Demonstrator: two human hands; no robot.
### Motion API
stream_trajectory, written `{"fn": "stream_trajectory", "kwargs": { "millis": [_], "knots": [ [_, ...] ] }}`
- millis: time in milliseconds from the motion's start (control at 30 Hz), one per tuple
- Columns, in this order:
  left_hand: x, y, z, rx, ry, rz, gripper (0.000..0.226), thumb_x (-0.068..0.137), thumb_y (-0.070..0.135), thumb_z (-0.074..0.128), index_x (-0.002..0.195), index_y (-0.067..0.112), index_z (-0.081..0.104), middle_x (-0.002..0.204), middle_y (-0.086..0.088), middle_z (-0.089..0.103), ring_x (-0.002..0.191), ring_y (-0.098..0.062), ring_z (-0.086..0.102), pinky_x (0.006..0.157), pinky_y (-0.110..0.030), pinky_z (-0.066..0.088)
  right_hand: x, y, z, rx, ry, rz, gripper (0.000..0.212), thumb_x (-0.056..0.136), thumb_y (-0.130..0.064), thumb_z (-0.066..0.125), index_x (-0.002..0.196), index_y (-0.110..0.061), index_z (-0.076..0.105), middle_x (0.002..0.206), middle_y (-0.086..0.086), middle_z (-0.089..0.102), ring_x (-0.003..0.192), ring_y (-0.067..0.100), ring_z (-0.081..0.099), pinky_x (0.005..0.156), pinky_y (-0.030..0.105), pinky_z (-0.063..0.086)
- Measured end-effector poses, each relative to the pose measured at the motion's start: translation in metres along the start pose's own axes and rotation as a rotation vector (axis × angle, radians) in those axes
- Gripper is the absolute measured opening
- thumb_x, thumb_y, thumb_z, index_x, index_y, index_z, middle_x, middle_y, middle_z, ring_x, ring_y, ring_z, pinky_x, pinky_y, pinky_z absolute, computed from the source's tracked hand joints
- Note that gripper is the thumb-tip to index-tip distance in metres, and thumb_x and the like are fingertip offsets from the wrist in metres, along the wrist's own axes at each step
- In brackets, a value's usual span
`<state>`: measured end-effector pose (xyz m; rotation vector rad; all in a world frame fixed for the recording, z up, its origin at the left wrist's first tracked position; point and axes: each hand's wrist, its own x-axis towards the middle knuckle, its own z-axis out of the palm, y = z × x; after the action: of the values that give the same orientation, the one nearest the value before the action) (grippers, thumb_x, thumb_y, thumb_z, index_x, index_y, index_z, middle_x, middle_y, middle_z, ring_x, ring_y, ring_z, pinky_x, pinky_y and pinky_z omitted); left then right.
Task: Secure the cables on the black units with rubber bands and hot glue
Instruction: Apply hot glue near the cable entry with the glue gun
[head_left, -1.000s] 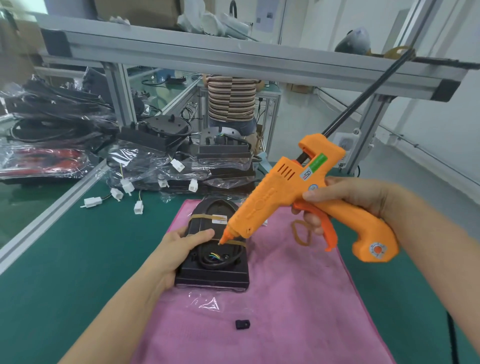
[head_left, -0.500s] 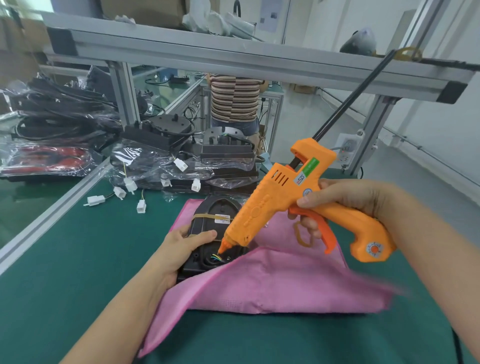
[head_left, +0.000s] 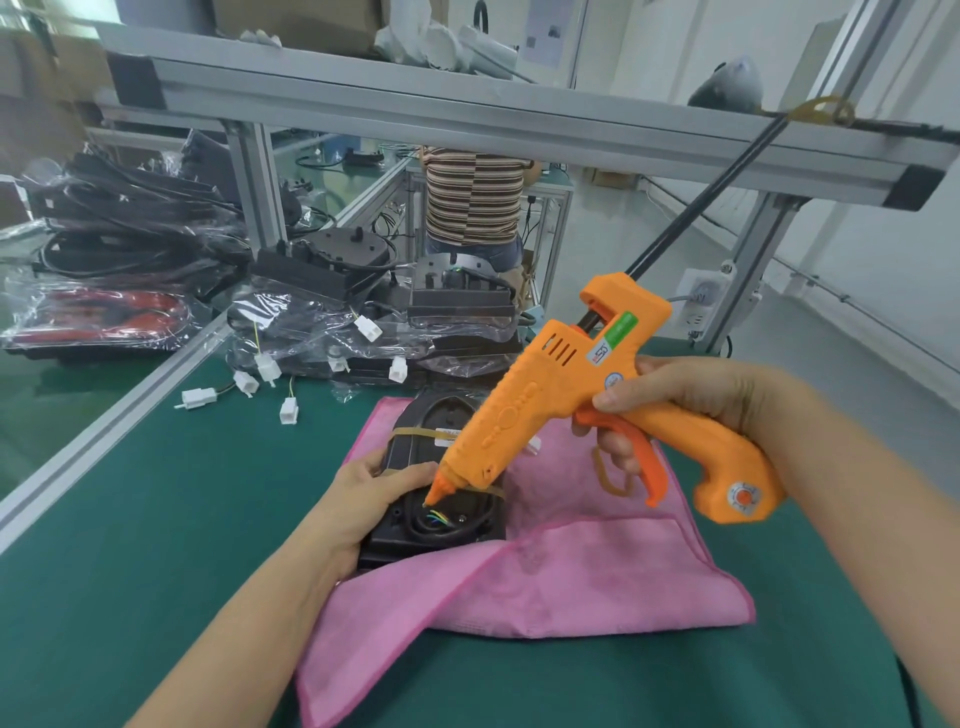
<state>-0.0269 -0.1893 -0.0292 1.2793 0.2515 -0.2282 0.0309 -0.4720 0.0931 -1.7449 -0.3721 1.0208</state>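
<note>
Two hands are at work here, seen from the head camera, over a green tabletop (head_left: 156, 519). The right hand (head_left: 691, 400) is wrapped around the handle of an orange glue gun (head_left: 566, 405), with a finger curled over the trigger. The gun tilts down to the left, and its tip sits right at the cable (head_left: 441, 530) on the black unit (head_left: 415, 452); whether tip and cable actually touch, I cannot tell. The left hand (head_left: 369, 499) grips that unit along its left side, thumb lying across the top. The unit rests on a pink cloth (head_left: 571, 577) in the middle of the tabletop, and the cloth's near edge is folded up against the unit's near end. One rubber band (head_left: 415, 431) crosses the unit toward its far end, and another runs across just by the gun's tip. A loose rubber band (head_left: 608, 478) lies on the cloth under the right hand. Toward the far edge of the tabletop, more black units in clear bags (head_left: 322, 332) are stacked, with white plugs (head_left: 270, 369) trailing onto the green. A metal frame (head_left: 467, 104) spans overhead, and behind it stands a person in a striped top (head_left: 472, 202).
</note>
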Motion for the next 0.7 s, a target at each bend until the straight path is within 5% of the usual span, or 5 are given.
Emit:
{"fn": "stream_trajectory", "kwargs": {
  "millis": [133, 700],
  "knots": [
    [0.0004, -0.0001, -0.0006, 0.006, 0.011, -0.006, 0.022, 0.081, 0.004, 0.071, 0.103, 0.004, 0.067, 0.082, -0.021, 0.073, 0.061, -0.027, 0.071, 0.049, -0.028, 0.054, 0.0019, -0.0021, 0.0045, -0.043, 0.005, 0.020, 0.038, 0.077, -0.030, 0.077, 0.101, -0.004, 0.066, 0.072, 0.016, 0.061, 0.070, 0.032, 0.058, 0.080, 0.050, 0.040],
    [0.0036, -0.0027, -0.0045, 0.004, -0.004, -0.033, 0.031, 0.079, 0.008, 0.074, 0.109, 0.006, 0.066, 0.093, -0.023, 0.073, 0.072, -0.032, 0.072, 0.062, -0.037, 0.060, -0.0071, -0.0032, -0.0022, -0.016, 0.007, 0.030, 0.028, 0.079, -0.026, 0.073, 0.098, -0.006, 0.069, 0.070, 0.015, 0.061, 0.065, 0.029, 0.060, 0.070, 0.040, 0.054]
  ]
}}
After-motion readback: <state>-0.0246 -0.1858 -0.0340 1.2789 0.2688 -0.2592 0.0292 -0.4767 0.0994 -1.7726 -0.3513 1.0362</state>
